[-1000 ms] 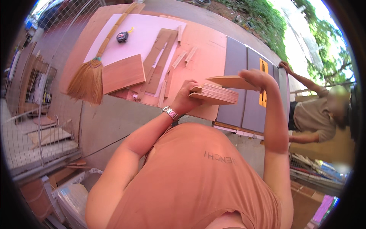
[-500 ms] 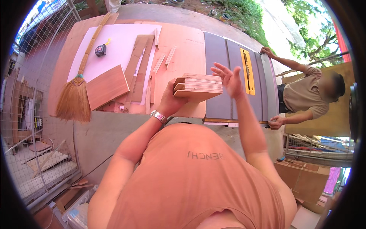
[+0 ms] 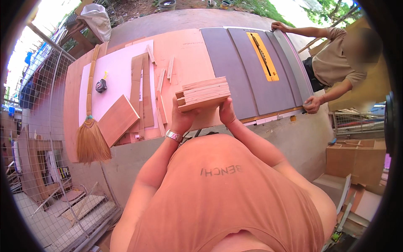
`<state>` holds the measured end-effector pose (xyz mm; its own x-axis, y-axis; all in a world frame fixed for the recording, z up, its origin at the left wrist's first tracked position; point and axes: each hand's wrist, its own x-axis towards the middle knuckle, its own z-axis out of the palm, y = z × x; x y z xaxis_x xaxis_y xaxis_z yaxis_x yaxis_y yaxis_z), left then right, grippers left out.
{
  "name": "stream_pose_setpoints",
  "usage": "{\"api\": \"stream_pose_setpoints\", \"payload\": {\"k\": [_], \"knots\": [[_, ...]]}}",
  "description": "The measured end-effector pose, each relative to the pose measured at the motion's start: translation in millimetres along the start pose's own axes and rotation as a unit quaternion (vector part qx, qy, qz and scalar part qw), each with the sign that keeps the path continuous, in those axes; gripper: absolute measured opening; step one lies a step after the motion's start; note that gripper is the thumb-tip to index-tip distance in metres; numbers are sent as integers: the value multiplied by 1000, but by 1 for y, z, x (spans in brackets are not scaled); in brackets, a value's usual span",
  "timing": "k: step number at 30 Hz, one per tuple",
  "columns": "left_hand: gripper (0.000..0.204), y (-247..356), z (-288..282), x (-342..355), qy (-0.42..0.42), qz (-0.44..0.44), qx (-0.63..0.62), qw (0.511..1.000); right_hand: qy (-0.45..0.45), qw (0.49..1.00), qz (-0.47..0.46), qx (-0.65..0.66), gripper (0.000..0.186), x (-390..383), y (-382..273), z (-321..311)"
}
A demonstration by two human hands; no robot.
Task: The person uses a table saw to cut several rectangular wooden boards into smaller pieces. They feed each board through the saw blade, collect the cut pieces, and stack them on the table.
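My left hand and my right hand grip a stack of several plywood boards, one at each end, held above the front part of the pink plywood top. A table saw with a yellow insert and a raised blade stands to the right of the stack. Wooden strips and a longer brown board lie left of the stack, beside a single plywood piece.
A straw broom and tape measure lie on the left of the bench. A co-worker stands at right, hands on the saw's rail. Wire fencing is at left; cardboard boxes are at lower right.
My right hand has come down from the loose board and raised fingers to grip the stack's right end. The view has shifted; the co-worker leans at the saw's rail.
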<state>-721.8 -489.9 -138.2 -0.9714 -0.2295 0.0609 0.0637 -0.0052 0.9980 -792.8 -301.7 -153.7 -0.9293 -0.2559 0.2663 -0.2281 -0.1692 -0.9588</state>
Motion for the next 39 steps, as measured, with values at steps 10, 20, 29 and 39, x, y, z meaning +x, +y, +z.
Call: {"api": "stream_pose_setpoints", "payload": {"k": [10, 20, 29, 39], "knots": [[69, -4, -14, -2, -29, 13, 62, 998, -26, 995, -69, -69, 81, 0, -6, 4], [78, -7, -7, 1, -8, 81, 4, 997, -59, 996, 63, 15, 47, -4, -8, -3], [79, -17, -4, 11, 3, 98, 17, 995, -91, 982, 152, -72, 38, 4, -27, -13], [66, 62, -12, -61, -2, 10, 31, 999, -163, 980, 61, -92, 31, -37, -94, -6]]}}
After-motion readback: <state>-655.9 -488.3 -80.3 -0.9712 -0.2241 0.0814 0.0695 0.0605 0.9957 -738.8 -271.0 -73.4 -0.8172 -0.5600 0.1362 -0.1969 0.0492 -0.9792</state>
